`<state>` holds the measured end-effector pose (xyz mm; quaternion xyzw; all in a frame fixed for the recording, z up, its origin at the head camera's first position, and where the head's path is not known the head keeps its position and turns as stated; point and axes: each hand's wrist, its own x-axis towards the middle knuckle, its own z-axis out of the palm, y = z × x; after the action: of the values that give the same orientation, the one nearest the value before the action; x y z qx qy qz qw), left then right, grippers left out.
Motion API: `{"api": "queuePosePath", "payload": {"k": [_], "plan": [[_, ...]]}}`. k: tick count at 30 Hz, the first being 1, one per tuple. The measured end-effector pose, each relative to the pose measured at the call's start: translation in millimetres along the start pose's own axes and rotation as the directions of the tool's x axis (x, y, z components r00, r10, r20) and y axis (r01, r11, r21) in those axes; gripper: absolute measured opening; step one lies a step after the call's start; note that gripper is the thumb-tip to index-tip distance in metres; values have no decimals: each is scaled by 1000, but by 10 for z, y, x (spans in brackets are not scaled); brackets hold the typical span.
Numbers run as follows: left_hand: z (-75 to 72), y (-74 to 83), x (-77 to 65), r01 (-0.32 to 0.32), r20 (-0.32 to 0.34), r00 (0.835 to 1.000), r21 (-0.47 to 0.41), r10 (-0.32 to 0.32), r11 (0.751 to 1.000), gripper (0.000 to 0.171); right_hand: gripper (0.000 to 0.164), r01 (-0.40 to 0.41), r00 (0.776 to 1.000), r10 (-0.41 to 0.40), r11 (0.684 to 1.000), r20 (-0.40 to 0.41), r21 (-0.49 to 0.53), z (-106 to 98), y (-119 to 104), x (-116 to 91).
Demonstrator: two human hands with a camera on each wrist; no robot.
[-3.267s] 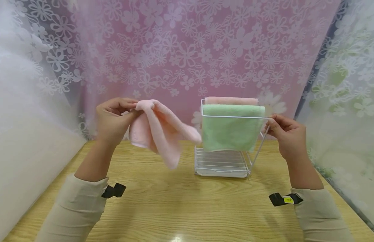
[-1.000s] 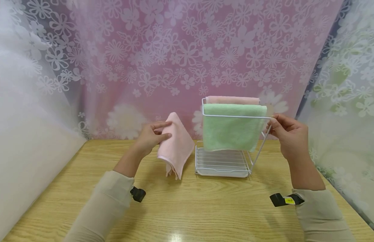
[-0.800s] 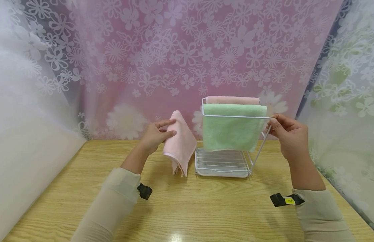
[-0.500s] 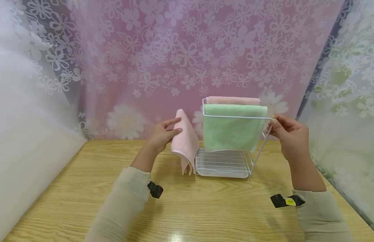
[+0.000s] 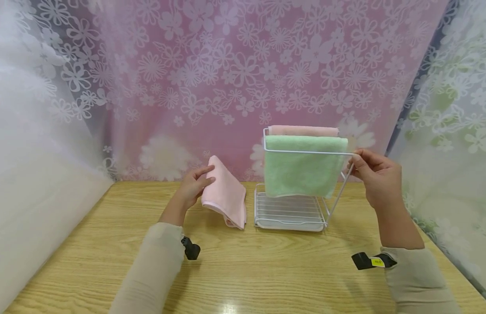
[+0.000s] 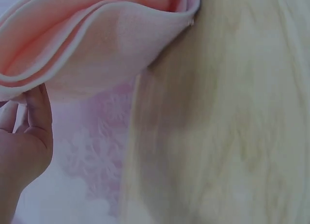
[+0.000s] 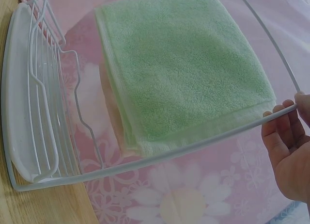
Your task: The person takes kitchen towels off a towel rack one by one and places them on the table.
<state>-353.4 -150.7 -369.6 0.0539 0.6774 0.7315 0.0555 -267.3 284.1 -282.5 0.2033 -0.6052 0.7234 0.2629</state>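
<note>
My left hand (image 5: 192,187) pinches the left edge of a small pink towel (image 5: 225,189), thumb on the near side. The towel hangs folded at a slant, its lower corner close over the table, left of a white wire rack (image 5: 309,152). In the left wrist view its layers gape apart along the hem (image 6: 109,3). My right hand (image 5: 378,179) grips the rack's upper front right corner between thumb and fingers. A green towel (image 5: 303,168) drapes over the rack's upper part, and a second pink towel (image 5: 303,130) hangs behind it, mostly hidden.
At the rack's base, a wire shelf (image 5: 288,209) sits over a shallow white tray (image 7: 18,88). The rack stands on a wood-grain table (image 5: 227,270). A pink flowered curtain (image 5: 211,87) hangs behind, with pale sheets on both sides.
Earlier the left hand held the pink towel higher and bunched. It came down folded, moved right to the rack's left side, then back left. The right hand kept its grip on the rack.
</note>
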Motion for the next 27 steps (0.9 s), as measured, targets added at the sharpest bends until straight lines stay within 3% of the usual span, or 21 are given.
{"api": "queuePosePath", "payload": {"k": [6, 13, 20, 27], "plan": [[-248, -147, -28, 56, -12, 998, 125, -55, 991, 53, 14, 1, 1000, -1, 1000, 6, -4, -7, -2, -2], [-500, -245, -70, 75, 59, 994, 240, -92, 968, 59, 14, -8, 1000, 9, 1000, 23, -13, -9, -1, 0], [-635, -326, -63, 114, 25, 991, 365, -132, 924, 64, 18, -2, 1000, 3, 1000, 31, -18, -32, 10, -1], [-744, -385, -102, 112, -13, 993, 470, -120, 876, 66, 16, -6, 1000, 6, 1000, 24, -23, -28, 20, -3]]}}
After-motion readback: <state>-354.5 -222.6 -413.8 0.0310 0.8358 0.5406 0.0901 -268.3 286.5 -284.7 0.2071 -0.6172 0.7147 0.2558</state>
